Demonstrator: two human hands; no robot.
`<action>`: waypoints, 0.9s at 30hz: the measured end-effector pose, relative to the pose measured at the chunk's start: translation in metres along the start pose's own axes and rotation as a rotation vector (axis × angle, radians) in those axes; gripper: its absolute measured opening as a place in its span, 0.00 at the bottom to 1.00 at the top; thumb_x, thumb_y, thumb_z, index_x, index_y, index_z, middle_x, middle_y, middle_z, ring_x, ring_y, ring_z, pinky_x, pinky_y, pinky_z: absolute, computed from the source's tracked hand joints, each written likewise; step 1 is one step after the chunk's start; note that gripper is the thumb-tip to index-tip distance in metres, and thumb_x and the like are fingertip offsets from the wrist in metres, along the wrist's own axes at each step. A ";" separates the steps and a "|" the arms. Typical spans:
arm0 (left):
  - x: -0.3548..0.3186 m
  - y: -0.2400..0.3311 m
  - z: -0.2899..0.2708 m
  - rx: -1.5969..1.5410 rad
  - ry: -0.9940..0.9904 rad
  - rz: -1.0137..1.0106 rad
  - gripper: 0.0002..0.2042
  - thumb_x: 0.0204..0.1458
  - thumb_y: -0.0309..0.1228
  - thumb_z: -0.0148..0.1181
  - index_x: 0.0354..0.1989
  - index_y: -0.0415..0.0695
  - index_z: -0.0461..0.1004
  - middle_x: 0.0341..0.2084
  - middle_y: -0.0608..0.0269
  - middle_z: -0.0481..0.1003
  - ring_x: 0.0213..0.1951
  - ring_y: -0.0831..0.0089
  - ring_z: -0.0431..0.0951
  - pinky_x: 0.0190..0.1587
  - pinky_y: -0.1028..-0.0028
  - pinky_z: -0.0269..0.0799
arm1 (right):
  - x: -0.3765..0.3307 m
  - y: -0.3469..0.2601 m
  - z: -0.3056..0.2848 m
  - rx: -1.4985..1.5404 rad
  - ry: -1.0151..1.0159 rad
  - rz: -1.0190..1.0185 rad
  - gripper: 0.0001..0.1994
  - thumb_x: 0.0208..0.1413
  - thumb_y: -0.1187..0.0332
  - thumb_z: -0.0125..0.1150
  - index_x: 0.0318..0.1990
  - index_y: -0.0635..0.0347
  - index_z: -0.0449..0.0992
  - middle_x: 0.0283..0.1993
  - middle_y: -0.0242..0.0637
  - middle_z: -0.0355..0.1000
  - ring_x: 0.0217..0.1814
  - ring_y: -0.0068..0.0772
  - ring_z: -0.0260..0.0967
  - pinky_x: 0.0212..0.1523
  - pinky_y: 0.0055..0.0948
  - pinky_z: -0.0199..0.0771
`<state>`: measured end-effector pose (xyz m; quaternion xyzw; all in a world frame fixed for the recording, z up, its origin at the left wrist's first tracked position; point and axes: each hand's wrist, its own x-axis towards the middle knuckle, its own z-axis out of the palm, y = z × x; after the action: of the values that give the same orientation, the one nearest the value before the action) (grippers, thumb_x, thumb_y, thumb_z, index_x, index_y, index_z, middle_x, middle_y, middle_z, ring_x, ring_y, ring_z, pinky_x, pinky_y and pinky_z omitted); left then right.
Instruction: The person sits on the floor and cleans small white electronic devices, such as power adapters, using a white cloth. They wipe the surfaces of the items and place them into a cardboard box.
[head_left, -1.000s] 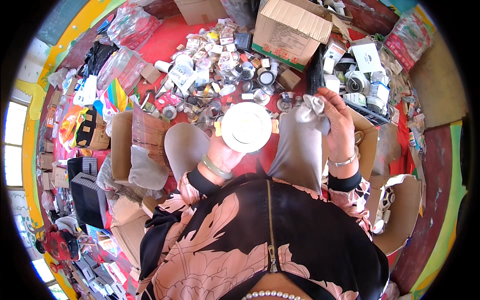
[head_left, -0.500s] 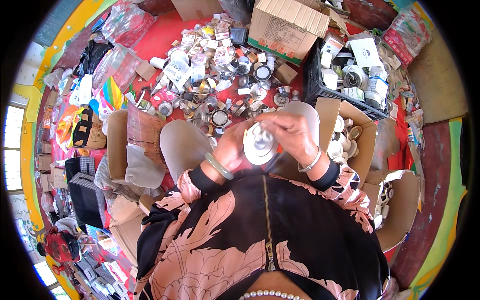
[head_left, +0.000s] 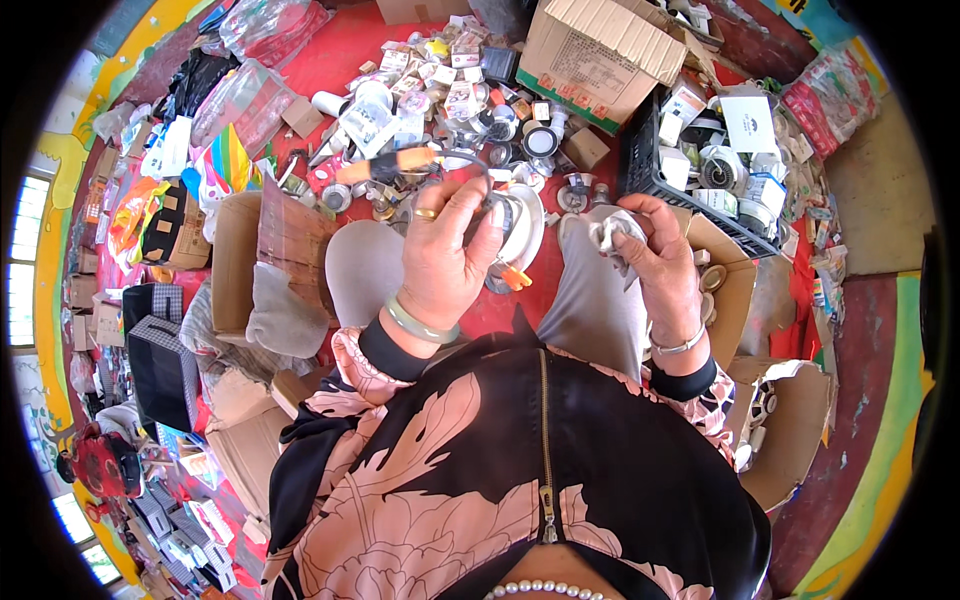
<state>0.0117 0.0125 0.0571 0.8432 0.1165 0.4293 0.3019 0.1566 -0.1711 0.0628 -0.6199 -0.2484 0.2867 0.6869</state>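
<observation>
My left hand (head_left: 447, 260) grips a round downlight with a white rim (head_left: 532, 225), tilted on edge above the gap between my knees. From it runs a dark cable ending in an orange and black connector (head_left: 400, 160), which hangs out beyond my fingers. An orange clip (head_left: 515, 277) shows at the light's lower edge. Off to the right, above my right knee, my right hand (head_left: 668, 275) pinches a crumpled grey-white cloth or wrapper (head_left: 612, 236); its exact material is unclear. The two hands are apart.
Ahead on the red floor lies a heap of lamps and small boxes (head_left: 440, 105). A big carton (head_left: 590, 65) and a full black crate (head_left: 640, 165) stand beyond it. Cartons flank me, including one with light fittings (head_left: 735, 285) at right and one (head_left: 237, 275) at left.
My hands have separated: the right moved away rightward with the crumpled piece, the left shifted slightly left. The downlight has turned on edge, and its cable and orange connector now show.
</observation>
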 end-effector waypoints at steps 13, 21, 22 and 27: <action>0.001 0.012 0.001 0.340 -0.043 0.259 0.19 0.44 0.31 0.61 0.46 0.42 0.70 0.39 0.53 0.65 0.34 0.58 0.68 0.35 0.66 0.68 | -0.013 -0.012 0.072 -0.843 0.004 -0.458 0.10 0.41 0.75 0.61 0.32 0.59 0.69 0.28 0.41 0.69 0.26 0.42 0.69 0.27 0.29 0.71; -0.006 0.012 -0.002 0.276 -0.064 0.429 0.18 0.42 0.31 0.61 0.43 0.41 0.72 0.38 0.55 0.64 0.32 0.60 0.69 0.33 0.69 0.69 | -0.010 -0.008 0.060 -0.661 0.103 -0.367 0.12 0.39 0.76 0.62 0.33 0.59 0.68 0.28 0.39 0.69 0.28 0.41 0.69 0.29 0.30 0.69; -0.007 0.013 -0.001 0.217 -0.082 0.481 0.18 0.41 0.32 0.62 0.42 0.41 0.72 0.37 0.57 0.64 0.30 0.63 0.70 0.31 0.69 0.70 | -0.005 -0.009 0.056 -0.661 0.109 -0.390 0.12 0.38 0.76 0.62 0.33 0.60 0.68 0.28 0.39 0.69 0.28 0.40 0.69 0.30 0.30 0.69; -0.013 0.022 0.005 0.176 -0.101 0.651 0.18 0.38 0.33 0.63 0.40 0.47 0.73 0.37 0.61 0.64 0.30 0.67 0.71 0.27 0.74 0.71 | 0.013 -0.026 0.037 -0.689 -0.127 -0.419 0.09 0.39 0.76 0.61 0.32 0.59 0.72 0.31 0.39 0.71 0.32 0.41 0.70 0.33 0.29 0.70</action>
<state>0.0060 -0.0126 0.0594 0.8792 -0.1375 0.4491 0.0806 0.1422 -0.1370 0.0923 -0.7309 -0.4927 0.0783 0.4657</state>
